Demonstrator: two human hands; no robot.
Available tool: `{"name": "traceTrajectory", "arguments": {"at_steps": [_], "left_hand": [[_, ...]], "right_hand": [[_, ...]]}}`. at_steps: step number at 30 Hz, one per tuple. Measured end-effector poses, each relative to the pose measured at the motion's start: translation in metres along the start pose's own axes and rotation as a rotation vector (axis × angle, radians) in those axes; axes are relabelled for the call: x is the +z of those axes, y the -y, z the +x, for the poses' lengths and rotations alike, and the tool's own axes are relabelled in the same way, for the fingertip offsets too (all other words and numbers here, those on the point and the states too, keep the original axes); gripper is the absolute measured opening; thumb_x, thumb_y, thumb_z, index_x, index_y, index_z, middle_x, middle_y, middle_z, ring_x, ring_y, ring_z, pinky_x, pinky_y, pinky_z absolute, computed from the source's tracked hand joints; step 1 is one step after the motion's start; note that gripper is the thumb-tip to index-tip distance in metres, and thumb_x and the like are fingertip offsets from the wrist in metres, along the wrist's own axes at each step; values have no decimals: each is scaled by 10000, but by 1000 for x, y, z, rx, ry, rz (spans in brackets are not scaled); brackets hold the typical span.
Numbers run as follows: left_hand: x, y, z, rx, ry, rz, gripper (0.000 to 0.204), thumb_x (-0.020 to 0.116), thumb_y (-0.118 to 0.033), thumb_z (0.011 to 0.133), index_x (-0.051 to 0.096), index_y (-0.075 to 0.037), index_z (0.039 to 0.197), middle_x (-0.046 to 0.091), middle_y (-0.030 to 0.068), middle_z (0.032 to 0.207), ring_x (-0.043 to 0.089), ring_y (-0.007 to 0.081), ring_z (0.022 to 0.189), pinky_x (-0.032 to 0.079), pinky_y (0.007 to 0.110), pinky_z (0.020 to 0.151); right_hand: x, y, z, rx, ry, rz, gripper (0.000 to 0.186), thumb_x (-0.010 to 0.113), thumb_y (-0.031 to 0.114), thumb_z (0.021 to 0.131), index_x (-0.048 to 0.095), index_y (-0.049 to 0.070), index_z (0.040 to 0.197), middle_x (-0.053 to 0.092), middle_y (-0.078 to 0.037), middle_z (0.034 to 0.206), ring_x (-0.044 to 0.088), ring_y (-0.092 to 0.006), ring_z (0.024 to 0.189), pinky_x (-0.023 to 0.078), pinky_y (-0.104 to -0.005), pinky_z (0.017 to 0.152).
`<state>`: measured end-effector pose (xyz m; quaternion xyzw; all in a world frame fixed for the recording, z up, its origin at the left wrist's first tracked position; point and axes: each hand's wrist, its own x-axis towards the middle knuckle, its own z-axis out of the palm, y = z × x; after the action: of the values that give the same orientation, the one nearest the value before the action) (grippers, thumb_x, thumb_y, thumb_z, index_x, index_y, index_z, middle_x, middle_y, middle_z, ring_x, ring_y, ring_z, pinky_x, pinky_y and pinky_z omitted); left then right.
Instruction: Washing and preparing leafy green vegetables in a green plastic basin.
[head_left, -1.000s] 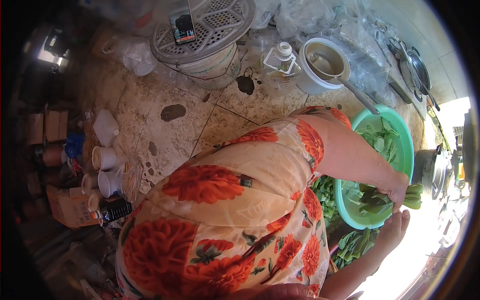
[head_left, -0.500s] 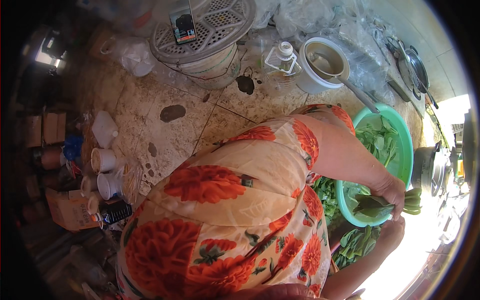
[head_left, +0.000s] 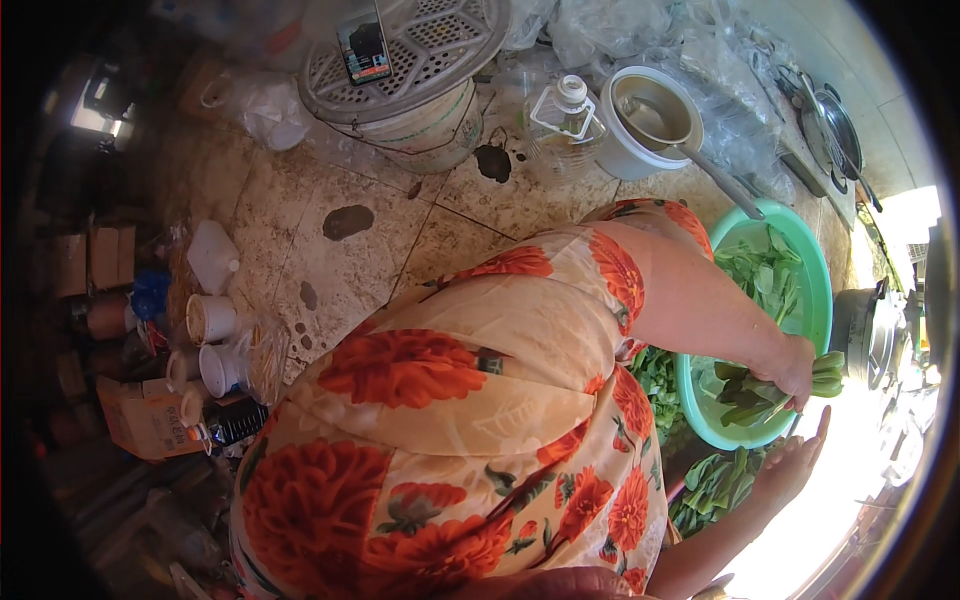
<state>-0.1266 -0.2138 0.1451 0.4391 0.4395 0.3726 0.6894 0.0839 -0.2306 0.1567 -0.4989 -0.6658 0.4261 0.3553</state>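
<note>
My left hand [head_left: 792,372] is closed round a bunch of leafy greens [head_left: 750,395], over the near rim of a green plastic basin [head_left: 818,300]. The leaves hang inside the basin and the pale stems stick out to the right of my fist. Just below it in the picture, my right hand [head_left: 785,472] has its fingers stretched out, holding nothing I can see. In the basin lie more loose leafy greens in water. Under my right forearm another pile of greens [head_left: 715,490] lies beside the basin, and more greens [head_left: 655,390] show between the basin and my floral clothing.
A white bucket [head_left: 612,150] holding a metal long-handled pot [head_left: 650,115] stands beyond the basin, beside a clear plastic jug [head_left: 565,140]. A phone [head_left: 363,52] leans on a perforated lid [head_left: 430,60] over a large bucket. Plastic tubs and a cardboard box [head_left: 140,420] sit at left.
My right hand has come away from the greens' stems and its fingers have straightened. My left hand has turned slightly, still gripping the bunch, and its leaves have spread.
</note>
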Motion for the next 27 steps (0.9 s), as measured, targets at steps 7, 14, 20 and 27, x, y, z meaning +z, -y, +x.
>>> {"name": "traceTrajectory", "arguments": {"at_steps": [7,14,20,27], "left_hand": [[15,31,32,-58,322,408,248,753,-99,670,709,19,884,693,163,917,668,289,858,525,388,710],[1,16,5,140,281,814,257,742,-123,679,705,22,888,690,180,930,667,309,875,525,388,745],[-6,14,19,184,-32,787,375,757,-249,680,688,21,930,688,183,937,672,292,892,534,369,757],[-28,-10,66,107,-27,556,392,752,-140,637,658,45,969,682,189,933,677,300,855,535,355,767]], "right_hand": [[36,32,-14,54,56,-37,689,604,433,856,397,66,1400,589,-111,927,506,-114,623,379,-226,511],[41,13,-2,181,293,-323,617,685,571,791,579,14,1033,525,-33,694,489,-91,550,380,-212,421],[23,-8,9,174,196,200,404,654,362,846,574,18,1042,479,-11,623,494,-89,523,393,-208,475],[34,31,14,85,186,-12,389,672,327,838,605,-2,1034,531,-27,692,539,-126,611,415,-235,558]]}}
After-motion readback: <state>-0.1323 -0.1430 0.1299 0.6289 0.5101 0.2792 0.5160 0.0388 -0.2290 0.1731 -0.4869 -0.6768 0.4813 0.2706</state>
